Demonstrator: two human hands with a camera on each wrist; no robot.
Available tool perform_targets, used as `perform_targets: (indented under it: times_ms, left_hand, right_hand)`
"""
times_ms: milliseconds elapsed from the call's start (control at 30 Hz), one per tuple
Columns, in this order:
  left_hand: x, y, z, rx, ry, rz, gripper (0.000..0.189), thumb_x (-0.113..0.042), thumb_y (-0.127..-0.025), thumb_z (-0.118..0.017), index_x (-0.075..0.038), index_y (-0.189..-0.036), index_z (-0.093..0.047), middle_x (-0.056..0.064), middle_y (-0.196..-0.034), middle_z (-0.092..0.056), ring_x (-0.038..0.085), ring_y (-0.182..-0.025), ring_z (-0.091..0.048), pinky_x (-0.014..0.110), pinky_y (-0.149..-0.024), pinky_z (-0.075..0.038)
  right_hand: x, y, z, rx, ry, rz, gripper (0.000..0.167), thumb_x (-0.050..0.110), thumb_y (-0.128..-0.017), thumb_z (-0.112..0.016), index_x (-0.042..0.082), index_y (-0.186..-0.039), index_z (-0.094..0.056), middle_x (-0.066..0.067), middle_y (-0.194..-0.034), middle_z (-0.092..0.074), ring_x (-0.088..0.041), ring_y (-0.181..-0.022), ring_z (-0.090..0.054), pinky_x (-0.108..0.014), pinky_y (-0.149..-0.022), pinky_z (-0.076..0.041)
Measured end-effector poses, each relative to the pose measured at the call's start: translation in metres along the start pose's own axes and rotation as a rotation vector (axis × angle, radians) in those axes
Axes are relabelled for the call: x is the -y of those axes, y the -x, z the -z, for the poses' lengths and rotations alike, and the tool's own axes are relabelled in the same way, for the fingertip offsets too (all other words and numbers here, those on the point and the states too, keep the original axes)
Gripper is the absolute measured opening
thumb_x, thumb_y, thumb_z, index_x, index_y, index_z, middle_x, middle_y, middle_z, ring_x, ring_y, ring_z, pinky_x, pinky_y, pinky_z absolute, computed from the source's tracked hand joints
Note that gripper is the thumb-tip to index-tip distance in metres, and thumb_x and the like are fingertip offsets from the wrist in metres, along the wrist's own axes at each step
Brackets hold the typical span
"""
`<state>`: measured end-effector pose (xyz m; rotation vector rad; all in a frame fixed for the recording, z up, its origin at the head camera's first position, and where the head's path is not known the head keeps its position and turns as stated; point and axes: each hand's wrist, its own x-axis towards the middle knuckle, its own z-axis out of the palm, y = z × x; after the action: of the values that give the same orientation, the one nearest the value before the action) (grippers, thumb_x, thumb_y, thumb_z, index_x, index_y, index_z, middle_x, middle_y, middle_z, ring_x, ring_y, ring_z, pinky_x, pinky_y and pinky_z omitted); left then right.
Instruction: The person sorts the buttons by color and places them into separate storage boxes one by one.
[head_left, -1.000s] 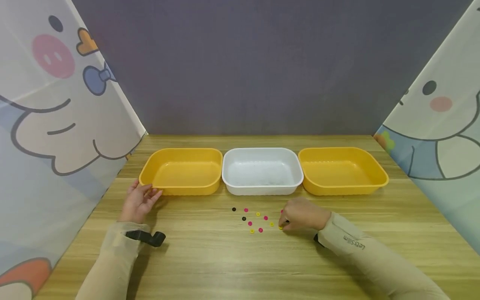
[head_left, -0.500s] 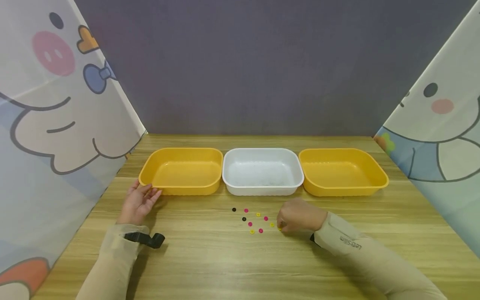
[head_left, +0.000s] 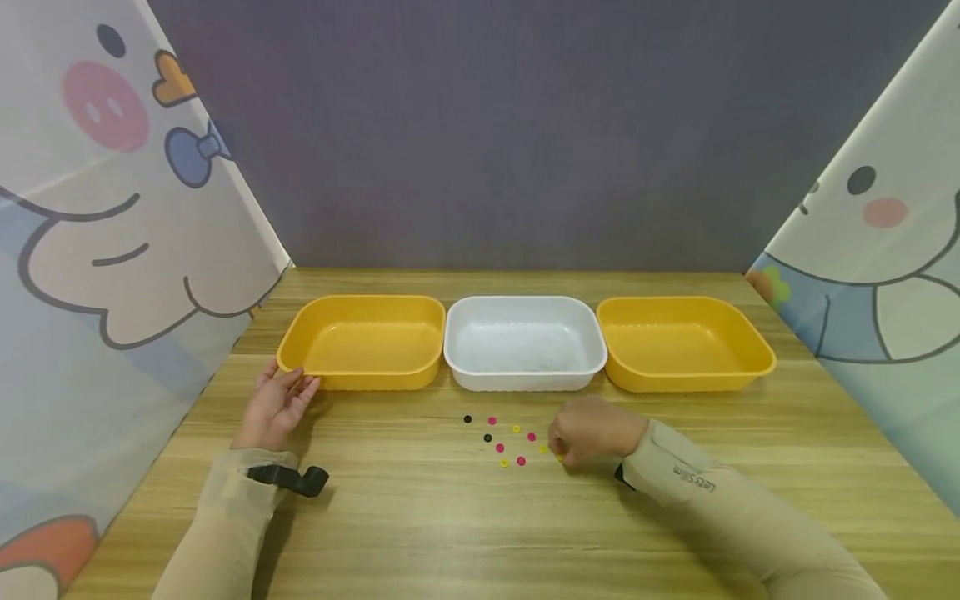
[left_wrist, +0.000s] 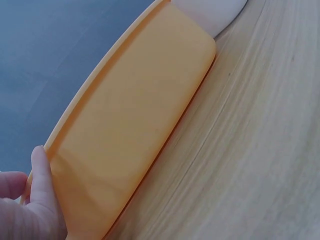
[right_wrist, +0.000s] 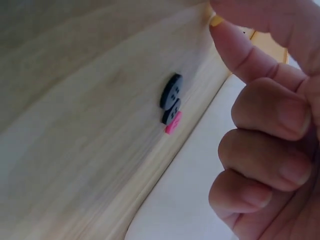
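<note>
My left hand holds the near left corner of the left yellow tray; in the left wrist view a finger lies along the tray's outer wall. Low over the table, my right hand pinches a yellow button between thumb and index finger, the other fingers curled in. To its left lie several small buttons, among them a black button, a pink button and another yellow button. In the right wrist view, two black buttons and a pink one line up on the wood.
A white tray stands between the left yellow tray and a right yellow tray, side by side. All rest on the wooden table. A grey panel closes off the back, with cartoon-printed cloths at both sides.
My right hand has shifted slightly left, low over the table. The left hand stays on its tray, and the loose buttons in view lie as before.
</note>
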<state>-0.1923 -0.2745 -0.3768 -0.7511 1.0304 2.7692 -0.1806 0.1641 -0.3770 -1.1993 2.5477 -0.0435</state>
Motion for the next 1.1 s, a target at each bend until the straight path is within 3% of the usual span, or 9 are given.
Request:
perform_targets:
  times_ms: [267, 467, 600, 800, 1000, 1100]
  left_hand:
    - [-0.003, -0.002, -0.003, 0.033, -0.019, -0.001, 0.042, 0.003, -0.099, -0.043, -0.033, -0.118, -0.031, 0.002, -0.107, -0.035, 0.014, -0.079, -0.05, 0.021, -0.078, -0.056]
    - [-0.004, 0.0, 0.004, 0.029, 0.009, 0.039, 0.049, 0.003, -0.098, -0.043, -0.037, -0.12, -0.026, 0.0, -0.11, -0.034, 0.012, -0.084, -0.049, 0.021, -0.084, -0.054]
    - [-0.002, -0.001, 0.006, 0.063, 0.011, 0.043, 0.05, 0.004, -0.098, -0.042, -0.037, -0.121, -0.025, 0.0, -0.11, -0.036, 0.012, -0.085, -0.051, 0.02, -0.087, -0.052]
    - [-0.002, -0.003, 0.003, 0.054, 0.009, 0.04, 0.052, 0.005, -0.098, -0.043, -0.037, -0.122, -0.024, -0.001, -0.114, -0.033, 0.013, -0.084, -0.052, 0.021, -0.086, -0.053]
    - [-0.003, 0.002, 0.002, 0.047, 0.009, 0.032, 0.049, 0.004, -0.098, -0.044, -0.035, -0.12, -0.026, 0.0, -0.111, -0.035, 0.013, -0.083, -0.052, 0.021, -0.082, -0.055]
    - [-0.003, 0.003, 0.003, 0.041, 0.008, 0.022, 0.047, 0.005, -0.097, -0.044, -0.033, -0.119, -0.029, 0.001, -0.109, -0.036, 0.014, -0.082, -0.052, 0.021, -0.081, -0.055]
  right_hand:
    - [-0.002, 0.001, -0.001, -0.017, -0.009, -0.01, 0.016, 0.011, -0.069, -0.074, 0.02, -0.067, -0.06, 0.015, -0.065, -0.05, -0.005, -0.058, -0.043, -0.02, -0.055, -0.042]
    - [-0.001, 0.0, -0.007, -0.013, -0.011, -0.003, 0.016, 0.012, -0.067, -0.072, 0.022, -0.066, -0.059, 0.016, -0.064, -0.048, -0.004, -0.057, -0.042, -0.019, -0.053, -0.039]
    - [-0.001, 0.001, -0.006, -0.011, 0.001, -0.003, 0.016, 0.012, -0.068, -0.072, 0.021, -0.065, -0.059, 0.015, -0.063, -0.047, -0.004, -0.057, -0.04, -0.019, -0.052, -0.038]
    - [-0.003, 0.006, -0.004, -0.114, 0.033, 0.051, 0.029, 0.006, -0.074, -0.067, 0.021, -0.057, -0.048, 0.013, -0.057, -0.034, -0.004, -0.055, -0.028, -0.018, -0.049, -0.023]
    - [-0.011, 0.008, -0.006, -0.219, 0.118, 0.088, 0.02, 0.012, -0.086, -0.069, 0.021, -0.069, -0.063, 0.015, -0.066, -0.053, -0.003, -0.058, -0.044, -0.019, -0.052, -0.041]
    - [-0.012, 0.007, -0.004, -0.247, 0.131, 0.091, 0.014, 0.015, -0.088, -0.07, 0.02, -0.075, -0.065, 0.014, -0.066, -0.055, -0.003, -0.057, -0.046, -0.019, -0.051, -0.042]
